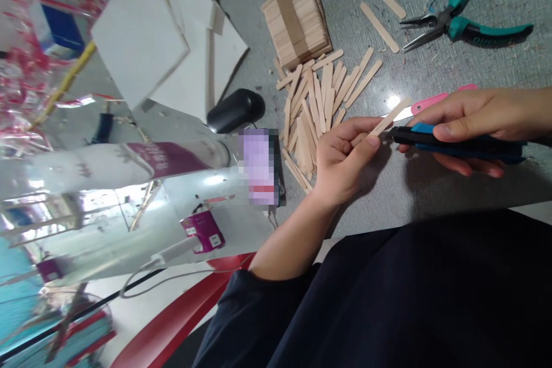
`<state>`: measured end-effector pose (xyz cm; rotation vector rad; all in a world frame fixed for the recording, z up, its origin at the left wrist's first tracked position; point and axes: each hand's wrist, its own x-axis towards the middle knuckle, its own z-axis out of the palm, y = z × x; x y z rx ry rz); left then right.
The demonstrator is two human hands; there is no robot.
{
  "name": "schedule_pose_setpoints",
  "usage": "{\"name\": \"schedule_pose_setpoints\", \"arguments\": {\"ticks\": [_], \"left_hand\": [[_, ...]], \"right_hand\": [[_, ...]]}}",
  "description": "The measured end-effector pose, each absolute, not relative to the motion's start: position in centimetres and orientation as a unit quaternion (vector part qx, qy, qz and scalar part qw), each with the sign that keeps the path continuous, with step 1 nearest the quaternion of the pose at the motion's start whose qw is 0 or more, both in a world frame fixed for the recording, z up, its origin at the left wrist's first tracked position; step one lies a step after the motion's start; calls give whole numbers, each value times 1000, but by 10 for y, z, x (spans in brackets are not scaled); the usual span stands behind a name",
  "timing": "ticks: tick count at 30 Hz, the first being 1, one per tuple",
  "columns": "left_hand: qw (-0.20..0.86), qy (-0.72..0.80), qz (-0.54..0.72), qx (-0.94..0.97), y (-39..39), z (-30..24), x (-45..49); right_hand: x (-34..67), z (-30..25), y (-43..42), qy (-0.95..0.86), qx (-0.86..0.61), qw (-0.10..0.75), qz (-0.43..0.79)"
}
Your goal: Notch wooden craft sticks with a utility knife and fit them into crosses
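My left hand (345, 155) pinches a wooden craft stick (391, 117) between thumb and fingers, its free end pointing up and to the right. In my right hand (470, 121) is a black and blue utility knife (452, 144), whose tip is close to the stick; whether it touches I cannot tell. Just behind on the table lies a pink-handled folding blade (426, 103), partly hidden by the stick and my right hand. Loose craft sticks (317, 103) are heaped beyond my left hand, beside a banded bundle of sticks (297, 20).
Green-handled pliers (466, 11) lie at the upper right near a loose stick (379, 27) and a short piece (394, 7). Left of the heap are a black mouse (237, 109), a phone (261, 167) and white boards (142, 29). A purple power adapter (202, 232) trails a cable.
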<state>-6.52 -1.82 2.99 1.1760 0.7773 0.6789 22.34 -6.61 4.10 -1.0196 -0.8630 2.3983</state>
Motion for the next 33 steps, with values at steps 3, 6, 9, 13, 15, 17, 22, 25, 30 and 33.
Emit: {"name": "schedule_pose_setpoints", "arguments": {"ticks": [3, 6, 9, 13, 15, 17, 22, 25, 30, 33], "left_hand": [[731, 349, 302, 503, -17, 32, -62], [743, 337, 308, 490, -17, 32, -60], [736, 333, 305, 504, -17, 32, -60], [701, 329, 309, 552, -17, 30, -61], [681, 325, 315, 576, -18, 28, -61], [663, 327, 314, 596, -19, 28, -61], [617, 352, 306, 635, -23, 26, -61], [598, 346, 313, 652, -26, 23, -61], [556, 354, 313, 684, -30, 20, -61], [534, 364, 317, 694, -31, 18, -61]], "right_hand": [[222, 43, -68, -334, -320, 208, 862], [220, 46, -69, -363, -300, 212, 856], [216, 51, -70, -382, -312, 213, 843], [209, 58, -77, -397, -372, 226, 808], [204, 64, -81, -414, -411, 228, 780], [201, 67, -85, -434, -434, 227, 756], [197, 62, -91, -446, -442, 246, 739], [196, 56, -92, -432, -439, 257, 745], [193, 57, -90, -413, -447, 255, 751], [192, 59, -89, -409, -453, 257, 749]]}}
